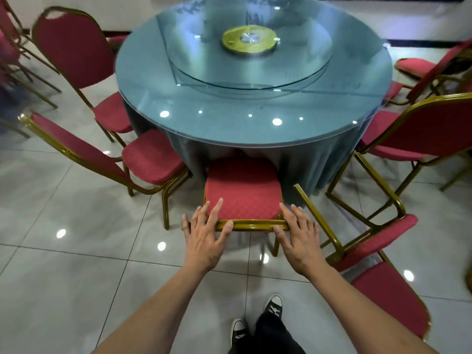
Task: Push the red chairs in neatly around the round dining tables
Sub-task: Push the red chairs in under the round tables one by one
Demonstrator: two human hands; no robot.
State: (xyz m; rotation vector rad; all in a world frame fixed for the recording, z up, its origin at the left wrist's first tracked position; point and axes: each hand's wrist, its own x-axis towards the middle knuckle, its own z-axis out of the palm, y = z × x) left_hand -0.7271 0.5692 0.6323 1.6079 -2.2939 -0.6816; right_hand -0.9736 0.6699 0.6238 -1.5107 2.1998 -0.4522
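Just 1 view here, worn on the head: the table (255, 118) is looked down on from close, hands and floor (63, 290) seen right below.

The floor (76, 251) is laid with large glossy pale grey tiles, with ceiling lights reflected in them as bright spots. A round counter (255, 134) stands on it, draped to the floor in a blue-grey cloth and topped with a glass sheet. A smaller round glass turntable (293, 72) rests on the glass, centred on a gold hub (249, 42). Red chairs with gold frames stand on the floor around the counter: a front chair (242, 190) with its seat partly under the cloth, a left chair (150, 157) angled beside it, and a right chair (421, 131). A person's black sneakers (274, 306) stand on the tiles nearby.
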